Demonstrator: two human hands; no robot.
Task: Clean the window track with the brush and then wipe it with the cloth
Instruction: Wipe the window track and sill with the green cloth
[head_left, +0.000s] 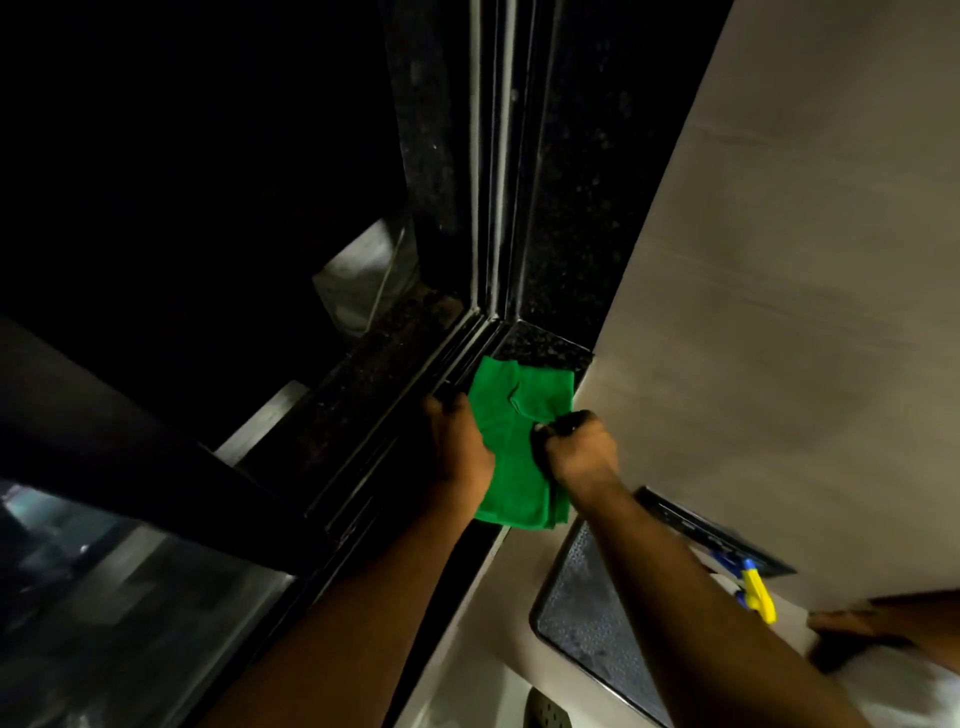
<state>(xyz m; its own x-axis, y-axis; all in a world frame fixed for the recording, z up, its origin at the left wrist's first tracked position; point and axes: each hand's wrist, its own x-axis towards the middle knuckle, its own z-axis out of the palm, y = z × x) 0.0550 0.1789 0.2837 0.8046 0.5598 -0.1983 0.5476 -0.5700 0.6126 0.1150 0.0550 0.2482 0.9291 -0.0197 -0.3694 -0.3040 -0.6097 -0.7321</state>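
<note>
A folded green cloth (519, 410) lies on the dark speckled stone sill (545, 345), right beside the bottom window track (410, 415). The track's metal rails run into the corner and turn up the frame as a vertical track (493, 156). My left hand (460, 447) rests on the cloth's left edge, its fingertips curled at the track's rail. My right hand (579, 454) is a fist pressed on the cloth's right side. Something small and dark shows at its thumb, but I cannot make out what. No brush is clearly visible.
A beige wall (779, 260) rises close on the right. Below it are a dark textured panel (587, 613), a black frame (711, 530) and a yellow and blue object (756, 592). A blurred hand (883, 623) reaches in at the right edge. A glass pane (130, 623) sits lower left.
</note>
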